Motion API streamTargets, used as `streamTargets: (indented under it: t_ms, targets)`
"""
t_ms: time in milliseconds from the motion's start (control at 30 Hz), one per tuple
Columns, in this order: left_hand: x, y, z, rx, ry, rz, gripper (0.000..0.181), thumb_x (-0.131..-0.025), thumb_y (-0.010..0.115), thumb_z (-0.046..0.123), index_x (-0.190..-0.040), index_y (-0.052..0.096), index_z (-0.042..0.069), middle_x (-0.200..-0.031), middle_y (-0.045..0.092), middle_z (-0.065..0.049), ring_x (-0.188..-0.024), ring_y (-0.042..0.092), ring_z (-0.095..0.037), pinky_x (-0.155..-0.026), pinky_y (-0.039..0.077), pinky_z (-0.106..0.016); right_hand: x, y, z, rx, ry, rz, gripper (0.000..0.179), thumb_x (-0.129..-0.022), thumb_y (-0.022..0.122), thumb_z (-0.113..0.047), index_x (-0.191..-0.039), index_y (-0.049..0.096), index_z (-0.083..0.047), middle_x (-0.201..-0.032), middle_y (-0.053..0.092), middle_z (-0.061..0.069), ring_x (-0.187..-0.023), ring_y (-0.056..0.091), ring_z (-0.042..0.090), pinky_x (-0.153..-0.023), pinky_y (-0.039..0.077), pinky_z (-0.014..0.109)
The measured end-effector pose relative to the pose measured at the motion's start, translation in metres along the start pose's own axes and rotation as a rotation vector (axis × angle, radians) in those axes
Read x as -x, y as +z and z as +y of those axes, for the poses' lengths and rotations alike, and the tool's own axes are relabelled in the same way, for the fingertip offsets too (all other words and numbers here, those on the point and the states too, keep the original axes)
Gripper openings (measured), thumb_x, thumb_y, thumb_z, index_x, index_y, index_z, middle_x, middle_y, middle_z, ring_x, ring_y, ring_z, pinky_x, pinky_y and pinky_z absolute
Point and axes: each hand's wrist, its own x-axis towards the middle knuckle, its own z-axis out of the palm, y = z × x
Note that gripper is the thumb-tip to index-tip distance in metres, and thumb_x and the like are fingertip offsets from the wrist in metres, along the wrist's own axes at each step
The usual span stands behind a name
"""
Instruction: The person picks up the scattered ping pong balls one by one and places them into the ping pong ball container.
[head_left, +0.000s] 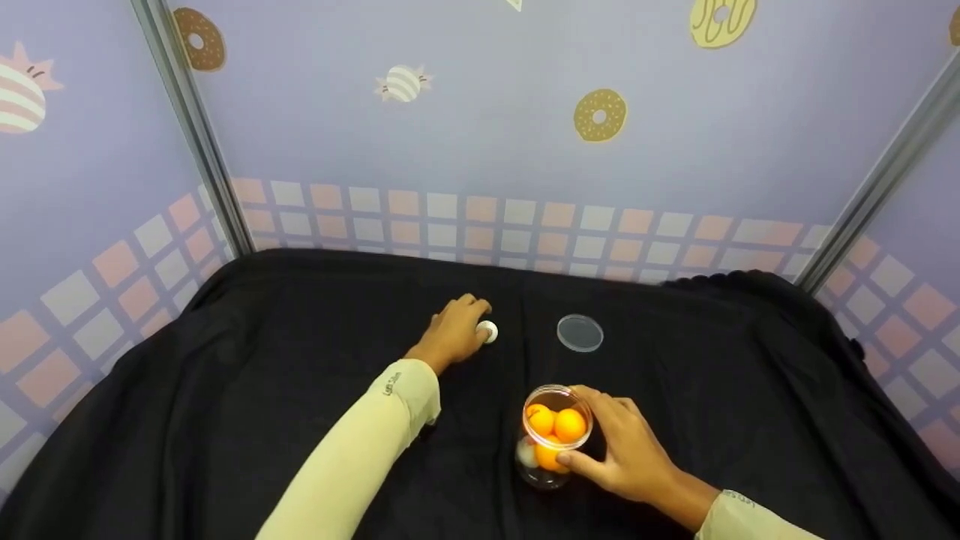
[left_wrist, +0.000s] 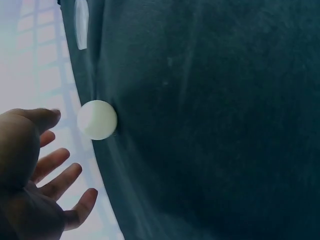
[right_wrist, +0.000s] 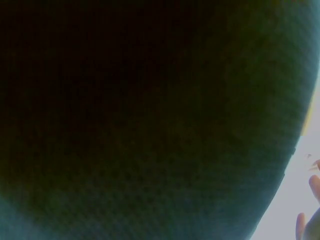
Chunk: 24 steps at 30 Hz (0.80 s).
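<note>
A white ball [head_left: 489, 331] rests on the black cloth beside my left hand [head_left: 454, 330]. In the left wrist view, the left hand [left_wrist: 40, 175] has its fingers spread and relaxed, with a small gap between them and the white ball [left_wrist: 97, 120]. My right hand [head_left: 626, 446] grips a clear plastic jar [head_left: 541, 480] from its right side, thumb near the rim. Inside the open-topped jar are several orange balls [head_left: 570, 425] and a whitish ball [head_left: 527, 453] low on the left. Dark, blurred material fills most of the right wrist view.
A clear round lid [head_left: 580, 333] lies flat on the black cloth [head_left: 315, 352], beyond the jar. Patterned panels [head_left: 495, 150] stand along the back and both sides, joined by metal posts [head_left: 202, 135].
</note>
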Motion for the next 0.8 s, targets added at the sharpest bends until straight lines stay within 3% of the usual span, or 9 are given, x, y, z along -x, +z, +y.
streamTargets:
  t_ms: [467, 800]
  targets:
    - [-0.004, 0.024, 0.004, -0.022, 0.011, -0.082, 0.032, -0.096, 0.071, 0.018, -0.127, 0.064, 0.014, -0.116, 0.063, -0.009, -0.104, 0.062, -0.028, -0.093, 0.053, -0.045, 0.0, 0.003, -0.001, 0.005, -0.021, 0.01, 0.08, -0.081, 0.078, -0.057, -0.143, 0.055, -0.014, -0.133, 0.067, -0.002, -0.111, 0.066, 0.016, -0.089, 0.046, 0.037]
    - [-0.003, 0.031, 0.011, -0.077, 0.079, -0.121, 0.03, -0.092, 0.075, 0.016, -0.12, 0.066, 0.014, -0.108, 0.068, -0.01, -0.097, 0.065, -0.028, -0.09, 0.055, -0.043, 0.0, 0.001, 0.001, 0.005, -0.004, 0.001, 0.081, -0.081, 0.077, -0.059, -0.143, 0.055, -0.012, -0.133, 0.067, 0.0, -0.111, 0.066, 0.016, -0.09, 0.046, 0.037]
